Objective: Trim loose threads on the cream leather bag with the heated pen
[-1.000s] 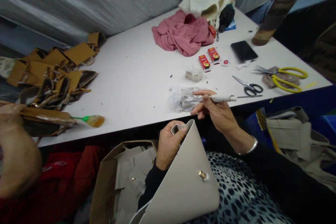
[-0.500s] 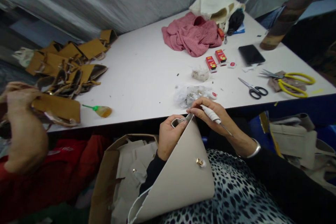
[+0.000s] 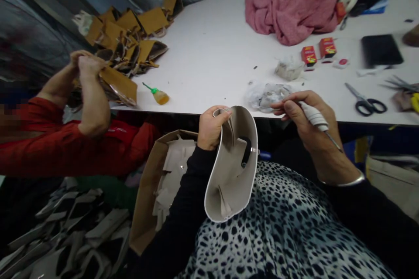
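My left hand [image 3: 211, 128] is closed on the rim of a beige handbag [image 3: 214, 178], thumb over the edge. The bag tilts with its open mouth toward me, showing the inside, an inner flap and an oval handle opening. My right hand [image 3: 307, 126] is off the bag, palm wrapped on a thin-shafted hand tool with a white wrapped handle [image 3: 313, 116], its metal shaft pointing back toward my wrist. The thumb and forefinger reach beside a clear plastic bag of small parts [image 3: 270, 96] at the table edge; whether they pinch anything is too small to tell.
Two red boxes [image 3: 309, 57], black-handled scissors [image 3: 366, 100], a green-tipped glue bottle [image 3: 160, 96] and a pink cloth [image 3: 291, 8] lie on the white table [image 3: 203, 65]. A co-worker [image 3: 94, 91] handles a brown bag at left. A carton [image 3: 147, 192] holds beige pieces.
My right hand has left the handbag's rim and moved right, toward the small-parts bag. My left hand has turned the handbag so its mouth faces me. The view has shifted.
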A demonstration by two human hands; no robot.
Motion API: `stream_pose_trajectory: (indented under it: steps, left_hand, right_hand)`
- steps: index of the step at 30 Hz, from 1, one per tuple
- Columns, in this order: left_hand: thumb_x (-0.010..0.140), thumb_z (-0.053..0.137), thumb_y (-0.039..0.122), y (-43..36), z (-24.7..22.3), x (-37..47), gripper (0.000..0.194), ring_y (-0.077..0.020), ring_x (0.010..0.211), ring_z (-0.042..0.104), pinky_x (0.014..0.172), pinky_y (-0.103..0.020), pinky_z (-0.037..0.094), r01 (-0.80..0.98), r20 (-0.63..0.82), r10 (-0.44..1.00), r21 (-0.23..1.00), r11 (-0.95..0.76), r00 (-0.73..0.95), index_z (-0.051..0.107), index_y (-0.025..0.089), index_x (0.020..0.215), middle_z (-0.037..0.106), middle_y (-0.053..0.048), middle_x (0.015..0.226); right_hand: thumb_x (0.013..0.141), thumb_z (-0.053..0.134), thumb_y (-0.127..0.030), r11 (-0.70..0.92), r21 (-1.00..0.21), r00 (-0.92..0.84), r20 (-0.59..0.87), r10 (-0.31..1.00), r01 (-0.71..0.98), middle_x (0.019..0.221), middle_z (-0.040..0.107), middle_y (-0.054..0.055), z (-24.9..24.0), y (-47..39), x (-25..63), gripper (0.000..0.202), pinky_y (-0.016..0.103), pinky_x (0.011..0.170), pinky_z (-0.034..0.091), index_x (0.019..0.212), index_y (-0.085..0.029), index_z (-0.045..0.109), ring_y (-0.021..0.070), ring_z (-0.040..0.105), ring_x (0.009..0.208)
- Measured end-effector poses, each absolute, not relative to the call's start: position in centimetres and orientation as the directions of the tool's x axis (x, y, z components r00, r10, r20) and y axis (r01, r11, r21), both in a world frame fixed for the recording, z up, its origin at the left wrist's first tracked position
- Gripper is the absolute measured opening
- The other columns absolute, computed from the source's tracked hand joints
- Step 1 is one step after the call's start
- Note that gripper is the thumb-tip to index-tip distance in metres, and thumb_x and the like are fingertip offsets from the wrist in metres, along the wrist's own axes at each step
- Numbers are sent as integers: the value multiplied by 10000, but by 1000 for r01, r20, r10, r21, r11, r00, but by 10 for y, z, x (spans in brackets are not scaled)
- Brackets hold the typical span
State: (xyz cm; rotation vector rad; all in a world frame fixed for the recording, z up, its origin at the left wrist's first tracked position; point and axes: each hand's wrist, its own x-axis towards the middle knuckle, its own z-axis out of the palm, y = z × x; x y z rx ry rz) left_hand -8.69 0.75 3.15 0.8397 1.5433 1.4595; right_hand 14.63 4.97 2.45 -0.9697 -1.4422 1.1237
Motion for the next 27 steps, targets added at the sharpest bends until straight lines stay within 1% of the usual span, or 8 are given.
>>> stream_pose_trajectory:
  steps: [5,7,10,13,17,21,25,27]
  left_hand:
    - [650,840,279,6,31,-76,235,-133,649,575,659,-265,449,-33,-99,913,995,94,-395,735,152,819,678,-3,707]
    - [680,837,289,2,39,-66,217,-138,634,571,641,-264,444,39,-93,931,993,114,-353,745,157,827,680,-2,697]
    - [748,811,298,-5,51,-47,158,-148,617,573,627,-267,439,194,-57,969,975,105,-238,760,169,823,689,-6,681]
    - [814,768,279,-11,57,-29,94,-163,678,612,690,-273,461,346,50,991,938,-3,-126,773,187,834,727,-16,752]
    - [849,738,257,-13,56,-13,71,-174,750,645,758,-278,483,456,110,994,886,-85,-28,772,197,863,747,-19,830]
    - [857,715,220,-9,51,-6,53,-164,754,648,750,-269,484,458,114,992,881,-123,48,762,194,858,740,-8,829]
    - [871,700,215,-5,52,-3,73,-162,777,654,767,-266,486,410,109,984,898,-159,143,758,188,836,740,-8,838]
    - [872,693,208,-2,55,-1,82,-165,791,658,780,-267,488,378,93,977,911,-162,193,755,186,823,739,-10,837]
  right_hand:
    - [951,706,-477,225,-974,-168,217,962,34,1002,763,57,24,43,154,239,354,729,575,1034,-258,656,216,717,859]
    - [935,725,-478,260,-964,-181,246,952,55,1019,754,51,24,40,158,248,381,804,572,1035,-262,657,220,701,887]
    - [882,792,-466,343,-936,-309,304,901,80,1083,727,51,27,36,162,321,390,883,542,1089,-262,655,226,673,946]
    - [840,838,-446,410,-901,-454,309,836,141,1059,694,42,32,31,165,407,342,818,511,1129,-253,627,214,640,915]
    - [862,816,-382,419,-885,-505,270,820,206,907,629,-14,37,24,170,356,261,685,433,1059,-229,561,144,555,753]
    - [847,812,-262,439,-863,-485,280,828,250,823,553,-57,37,18,174,327,219,632,357,997,-215,524,100,464,683]
    - [803,863,-324,415,-877,-409,295,863,242,798,528,-74,33,12,178,402,204,613,339,961,-212,511,87,440,670]
    - [809,857,-340,376,-899,-360,281,890,226,758,515,-85,32,7,180,393,197,589,330,944,-211,511,80,429,644]
